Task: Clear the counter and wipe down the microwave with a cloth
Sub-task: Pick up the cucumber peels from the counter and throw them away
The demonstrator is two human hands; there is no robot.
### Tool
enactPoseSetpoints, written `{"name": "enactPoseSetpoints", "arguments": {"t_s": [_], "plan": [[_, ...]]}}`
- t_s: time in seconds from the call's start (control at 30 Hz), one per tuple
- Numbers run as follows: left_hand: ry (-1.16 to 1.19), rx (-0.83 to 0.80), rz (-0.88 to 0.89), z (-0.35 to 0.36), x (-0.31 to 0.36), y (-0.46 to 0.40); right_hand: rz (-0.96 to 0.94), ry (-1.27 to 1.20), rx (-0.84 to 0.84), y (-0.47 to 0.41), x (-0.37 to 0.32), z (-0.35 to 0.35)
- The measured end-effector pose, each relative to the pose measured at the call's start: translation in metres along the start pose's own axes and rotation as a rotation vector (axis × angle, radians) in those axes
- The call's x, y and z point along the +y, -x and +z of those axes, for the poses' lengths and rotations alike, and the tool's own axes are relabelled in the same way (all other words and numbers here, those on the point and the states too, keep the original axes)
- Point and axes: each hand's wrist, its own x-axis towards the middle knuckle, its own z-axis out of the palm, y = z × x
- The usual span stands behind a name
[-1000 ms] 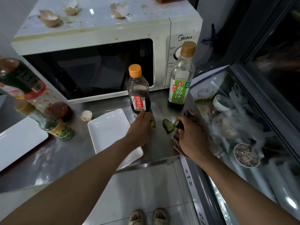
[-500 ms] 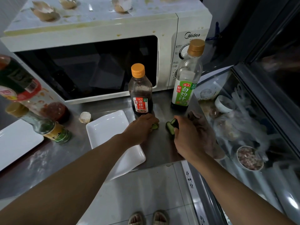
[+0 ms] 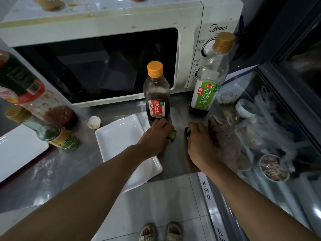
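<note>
A stained white microwave [image 3: 107,20] stands at the back of the steel counter [image 3: 175,153], with eggshells [image 3: 50,3] on its top. My left hand [image 3: 156,136] curls round a green cucumber slice [image 3: 172,134] just in front of a dark sauce bottle [image 3: 156,96]. My right hand [image 3: 201,143] pinches another cucumber slice [image 3: 187,131] a little to the right. A brownish cloth [image 3: 225,141] lies crumpled under and beside my right hand, at the counter's right edge.
A white rectangular plate [image 3: 119,141] sits left of my left hand, and a second white plate [image 3: 15,150] lies far left. A tall clear bottle [image 3: 208,80] stands by the microwave's dials. Garlic [image 3: 94,122], a chili jar [image 3: 57,113] and a green bottle [image 3: 48,131] stand left. A glass-topped fridge case [image 3: 271,136] adjoins right.
The loose cucumber slice that lay between my hands is gone from the counter. Both hands have closed on slices and drawn slightly nearer each other. The camera has tilted down and closer.
</note>
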Motion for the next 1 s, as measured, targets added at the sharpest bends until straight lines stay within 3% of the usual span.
{"name": "enactPoseSetpoints", "arguments": {"t_s": [0.4, 0.73, 1.0], "plan": [[0.018, 0.014, -0.040, 0.002, 0.002, -0.003, -0.010, 0.150, -0.010, 0.000, -0.001, 0.011], [0.077, 0.005, -0.093, -0.009, 0.010, -0.003, 0.008, 0.048, -0.063, -0.005, -0.001, 0.008], [0.112, 0.044, -0.135, -0.023, 0.017, 0.007, -0.013, -0.081, -0.003, 0.000, -0.006, -0.006]]}}
